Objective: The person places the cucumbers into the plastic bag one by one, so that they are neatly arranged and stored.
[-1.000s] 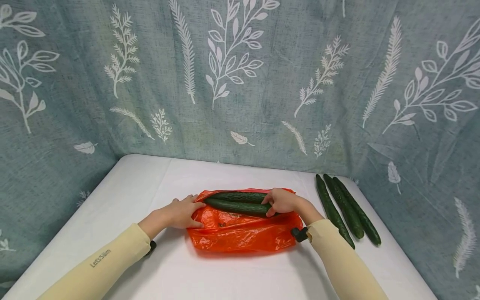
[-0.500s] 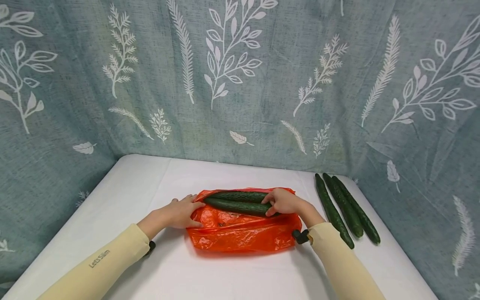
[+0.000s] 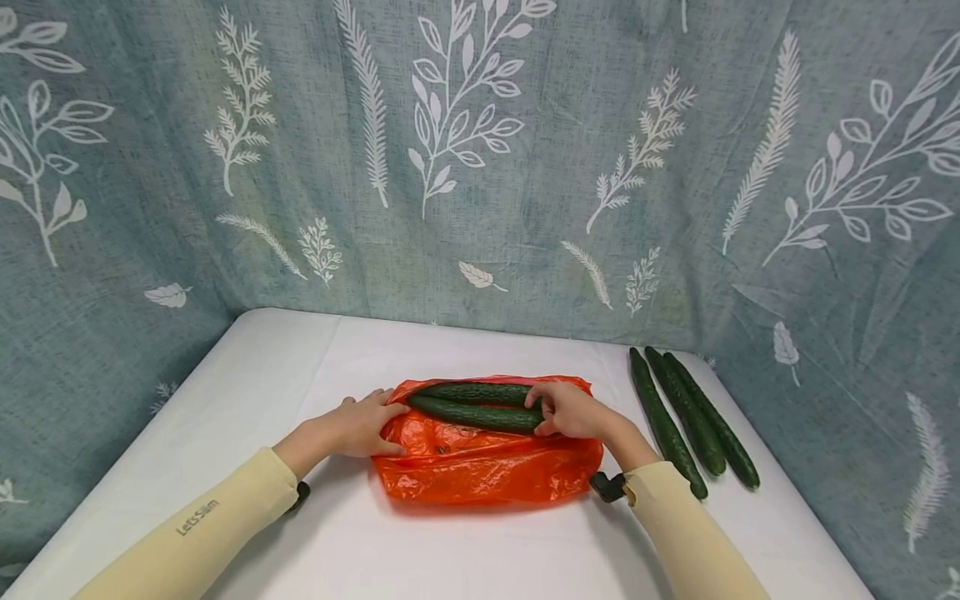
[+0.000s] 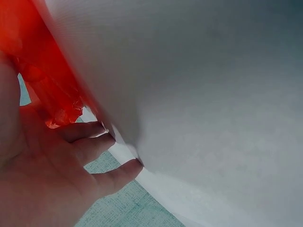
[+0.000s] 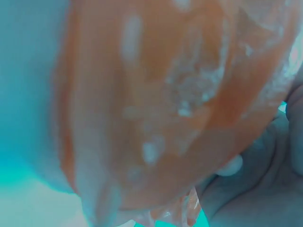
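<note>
An orange-red plastic bag (image 3: 487, 471) lies on the white table with its mouth open. Inside its opening, two dark green cucumbers lie side by side, the near cucumber (image 3: 472, 415) in front of the far cucumber (image 3: 480, 392). My left hand (image 3: 360, 427) rests at the left end of the bag, fingers spread. In the left wrist view the fingertips (image 4: 136, 166) touch the tabletop beside the bag. My right hand (image 3: 570, 410) grips the right end of the near cucumber, with curled fingers beyond it and thumb in front; that end is hidden under the hand.
Three more cucumbers lie side by side at the table's right: a left cucumber (image 3: 666, 421), a middle cucumber (image 3: 690, 417) and a right cucumber (image 3: 716, 425). A blue-green leaf-patterned curtain (image 3: 480, 208) hangs behind the white tabletop (image 3: 450, 550) and along both sides.
My right hand has shifted slightly to the right, with its fingers bent a little differently at the cucumber's end. My left hand, the bag and the cucumbers have stayed in place.
</note>
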{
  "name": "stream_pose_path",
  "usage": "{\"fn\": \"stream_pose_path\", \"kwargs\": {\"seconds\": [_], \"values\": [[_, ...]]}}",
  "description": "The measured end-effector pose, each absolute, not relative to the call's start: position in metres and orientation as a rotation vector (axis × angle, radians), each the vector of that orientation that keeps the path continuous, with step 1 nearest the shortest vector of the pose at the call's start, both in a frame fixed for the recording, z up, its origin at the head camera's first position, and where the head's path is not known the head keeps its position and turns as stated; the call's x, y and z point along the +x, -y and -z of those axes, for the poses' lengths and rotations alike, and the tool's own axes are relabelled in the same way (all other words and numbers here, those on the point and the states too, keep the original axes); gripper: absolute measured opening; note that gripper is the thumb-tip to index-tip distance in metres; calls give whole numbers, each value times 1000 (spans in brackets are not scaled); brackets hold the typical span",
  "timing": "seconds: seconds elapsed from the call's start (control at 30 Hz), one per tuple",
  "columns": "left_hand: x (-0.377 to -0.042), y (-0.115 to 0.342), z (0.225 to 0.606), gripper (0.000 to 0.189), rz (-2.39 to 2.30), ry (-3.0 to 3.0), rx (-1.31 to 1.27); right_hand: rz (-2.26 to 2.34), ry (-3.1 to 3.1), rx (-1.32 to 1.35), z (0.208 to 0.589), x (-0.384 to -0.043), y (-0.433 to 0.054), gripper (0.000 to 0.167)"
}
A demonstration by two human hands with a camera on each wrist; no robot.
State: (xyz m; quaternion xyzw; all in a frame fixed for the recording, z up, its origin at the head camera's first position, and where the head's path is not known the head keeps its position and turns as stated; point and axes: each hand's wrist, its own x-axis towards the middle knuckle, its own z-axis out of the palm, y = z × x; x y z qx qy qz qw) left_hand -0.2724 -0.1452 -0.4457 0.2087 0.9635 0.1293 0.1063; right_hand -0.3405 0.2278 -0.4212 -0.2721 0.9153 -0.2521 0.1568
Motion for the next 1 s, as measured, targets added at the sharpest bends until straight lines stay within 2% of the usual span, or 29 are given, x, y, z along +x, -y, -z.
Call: {"fn": "stream_pose_path", "kwargs": {"seconds": [0.43, 0.77, 1.0], "values": [[-274, 146, 447, 74, -386, -2847, 616, 726, -2637, -795, 423, -321, -240, 11], [-274, 145, 447, 75, -377, -2859, 610, 642, -2640, -783, 427, -312, -249, 16], [-276, 145, 449, 78, -362, -2864, 608, 658, -2640, -765, 429, -309, -250, 13]]}}
